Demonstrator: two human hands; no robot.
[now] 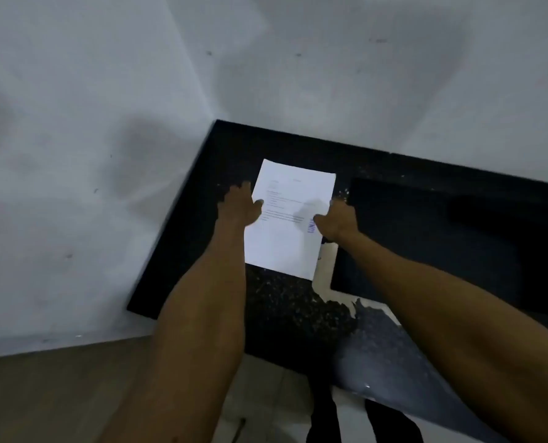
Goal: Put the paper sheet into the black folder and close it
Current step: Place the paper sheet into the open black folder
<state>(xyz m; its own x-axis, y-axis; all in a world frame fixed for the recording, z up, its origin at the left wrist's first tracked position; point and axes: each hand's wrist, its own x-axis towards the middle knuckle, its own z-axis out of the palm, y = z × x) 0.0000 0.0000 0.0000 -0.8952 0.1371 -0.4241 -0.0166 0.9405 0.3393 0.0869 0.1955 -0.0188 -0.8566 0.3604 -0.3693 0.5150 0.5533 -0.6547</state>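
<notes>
Two hands are on the paper sheet (290, 215), one at each long edge, and that is the right start for lifting it. Your left hand (239, 207) grips the left edge, thumb on top of the page and the other fingers beyond the margin; your right hand (338, 220) pinches the right edge the same way, thumb pressed over the printed text. Whether either set of fingers has got under the sheet I cannot tell, as the light is dim.

Keep both grips level and raise the two edges together, so the page stays flat and does not crease in the middle. Hold lightly; thin paper buckles if you squeeze the edges inward.

The sheet lies on the dark speckled counter (285, 314), near the corner where the walls meet. Its long axis runs away from you, leaning a little to the right at the far end, with the top of the text farthest from you.

The black folder (442, 244) lies just beside the sheet on its right, and appears flat. Carry the page rightward without turning it.
</notes>
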